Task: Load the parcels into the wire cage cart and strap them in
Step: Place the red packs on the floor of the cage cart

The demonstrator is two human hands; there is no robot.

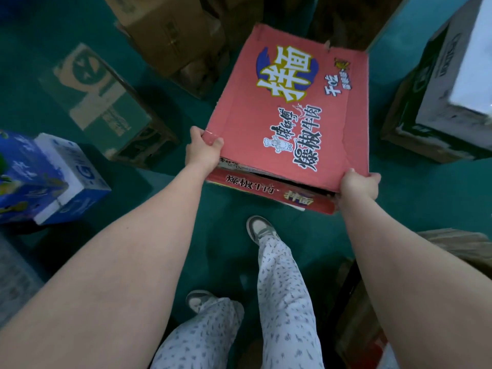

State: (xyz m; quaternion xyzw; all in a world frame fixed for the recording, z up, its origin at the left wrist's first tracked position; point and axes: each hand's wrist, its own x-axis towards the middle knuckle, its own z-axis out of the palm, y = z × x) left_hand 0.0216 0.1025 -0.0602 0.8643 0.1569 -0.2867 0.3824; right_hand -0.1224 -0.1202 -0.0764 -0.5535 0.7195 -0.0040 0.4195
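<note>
A flat red cardboard parcel [287, 110] printed with large Chinese characters hangs in front of me above the green floor. My left hand [203, 150] grips its near left corner, thumb on the top face. At the near right corner my right hand [360, 183] grips the edge the same way. The parcel's near end flap gapes slightly between my hands. No wire cage cart shows in this view.
Parcels ring me on the green floor [186, 203]: a brown and green box [98, 102] at left, a blue and white box [50, 179] at far left, plain brown cartons [173, 35] ahead, a green and white box [447, 97] at right. My feet stand below.
</note>
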